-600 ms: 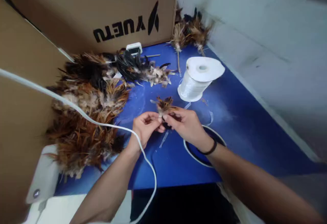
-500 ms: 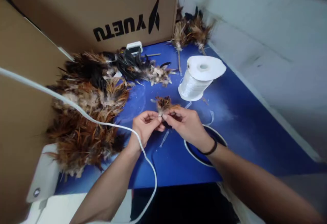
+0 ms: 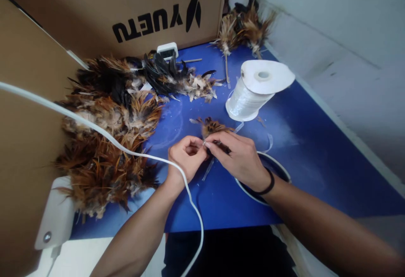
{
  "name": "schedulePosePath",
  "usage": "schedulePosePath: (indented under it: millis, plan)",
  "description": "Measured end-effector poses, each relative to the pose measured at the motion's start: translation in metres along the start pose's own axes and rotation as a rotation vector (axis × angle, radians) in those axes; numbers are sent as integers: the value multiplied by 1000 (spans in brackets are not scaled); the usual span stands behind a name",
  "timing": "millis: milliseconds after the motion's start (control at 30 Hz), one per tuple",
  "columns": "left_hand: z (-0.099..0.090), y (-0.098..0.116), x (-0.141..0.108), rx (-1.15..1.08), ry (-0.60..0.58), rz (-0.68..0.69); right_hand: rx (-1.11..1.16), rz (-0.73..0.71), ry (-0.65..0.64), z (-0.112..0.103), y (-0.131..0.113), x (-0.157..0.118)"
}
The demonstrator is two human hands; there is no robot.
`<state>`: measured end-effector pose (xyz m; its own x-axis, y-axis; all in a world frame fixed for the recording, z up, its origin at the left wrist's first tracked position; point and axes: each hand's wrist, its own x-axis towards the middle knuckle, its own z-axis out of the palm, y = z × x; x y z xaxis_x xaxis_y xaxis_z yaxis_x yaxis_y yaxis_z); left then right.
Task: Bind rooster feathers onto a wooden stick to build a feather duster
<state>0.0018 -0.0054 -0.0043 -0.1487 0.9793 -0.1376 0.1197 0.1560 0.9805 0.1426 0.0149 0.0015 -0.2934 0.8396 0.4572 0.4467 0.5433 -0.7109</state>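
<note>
Blue bench (image 3: 322,176) is spanning the middle of the frame; a lettered cardboard box (image 3: 126,11) is standing along its upper-left side. At lower left, a pale casing (image 3: 54,218) is lying beside a brown-and-black feather pile (image 3: 107,159). White cable (image 3: 47,103) is crossing from the left edge to bottom centre, passing in front of the left forearm. Upper centre, a small white-framed device (image 3: 167,51) is resting behind dark feathers. Left hand (image 3: 188,159), at centre, is meeting the right hand (image 3: 242,157): fingertips are coming together, pinching the base of a small feather bunch (image 3: 212,127), which is fanning out just above them. Exact grip of each fingertip is remaining unclear. Upper right of centre, feather bundles (image 3: 247,32) are lying near the wall (image 3: 348,36); below them, a white spool (image 3: 249,100) is standing. Pale-rimmed ring (image 3: 279,161) is lying under the right wrist.
</note>
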Motion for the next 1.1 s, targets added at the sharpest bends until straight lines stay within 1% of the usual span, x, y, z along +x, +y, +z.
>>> schedulePosePath:
  millis: [100, 267, 400, 567, 700, 833, 900, 1000, 1100]
  plan:
    - [0, -1, -1, 34, -7, 33, 86, 115, -1, 0, 0, 1]
    - [-3, 3, -2, -63, -94, 20, 304, 336, -7, 0, 1, 4]
    - [-6, 3, -1, -67, -131, 39, 456, 446, -42, -1, 2, 5]
    - [-7, 1, 0, -12, -161, 80, 547, 509, -76, -4, 1, 8]
    - [-5, 1, -1, 53, -128, 123, 591, 528, -85, -5, -1, 9]
    - [-5, -1, -1, 221, -74, 218, 645, 523, -106, -4, -1, 8]
    - [-5, -2, -1, 270, -73, 240, 663, 525, -110, -4, 0, 8]
    - [-5, -2, -1, 223, -111, 203, 684, 556, -112, -5, 0, 8]
    - [-4, -1, 0, 88, -166, 125, 720, 623, -119, -8, -3, 11]
